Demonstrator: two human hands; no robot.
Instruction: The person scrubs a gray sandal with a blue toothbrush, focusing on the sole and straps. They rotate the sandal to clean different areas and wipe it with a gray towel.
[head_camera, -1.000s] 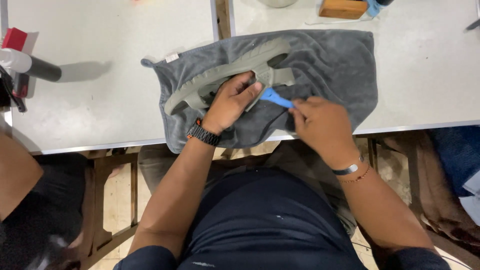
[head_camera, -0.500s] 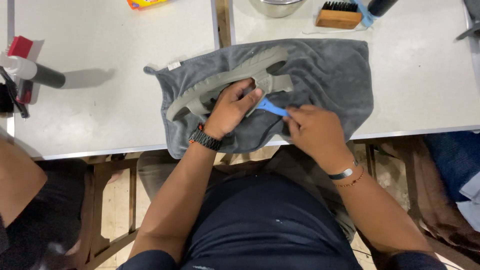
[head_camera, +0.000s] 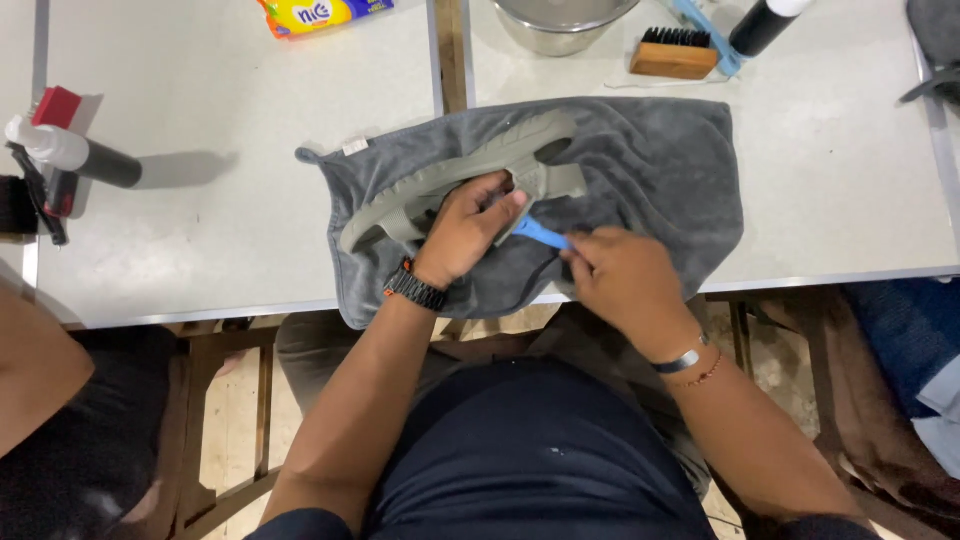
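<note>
Shoe (head_camera: 470, 170), a grey-green sneaker with a ribbed rubbery sole, lay on its side on a grey towel (head_camera: 650, 180) spread over the white counter (head_camera: 250, 120). The towel looked soft and fuzzy, bunched at its left corner and hanging a little over the counter's near edge. The left hand (head_camera: 465, 232) (a dark braided watch at its wrist) was curled down over the shoe's middle, fingers pressed onto it and holding it in place. The right hand (head_camera: 625, 275) was closed, its fingertips pinching the end of a thin blue tool (head_camera: 540, 234), smooth plastic by its look, whose other end ran under the left thumb toward the shoe.

At the far edge stood a wooden brush (head_camera: 675, 52) with black bristles, a round steel bowl (head_camera: 560, 18) and a black bottle (head_camera: 765, 25); another black bottle with a white cap (head_camera: 75, 155) lay on the left beside a red block (head_camera: 57, 105). A yellow packet (head_camera: 320, 14) lay at the top.

Compared with half a second earlier, both hands kept the same grip and the shoe lay as before; the view had tipped so that the counter's far things sat lower in the picture.
</note>
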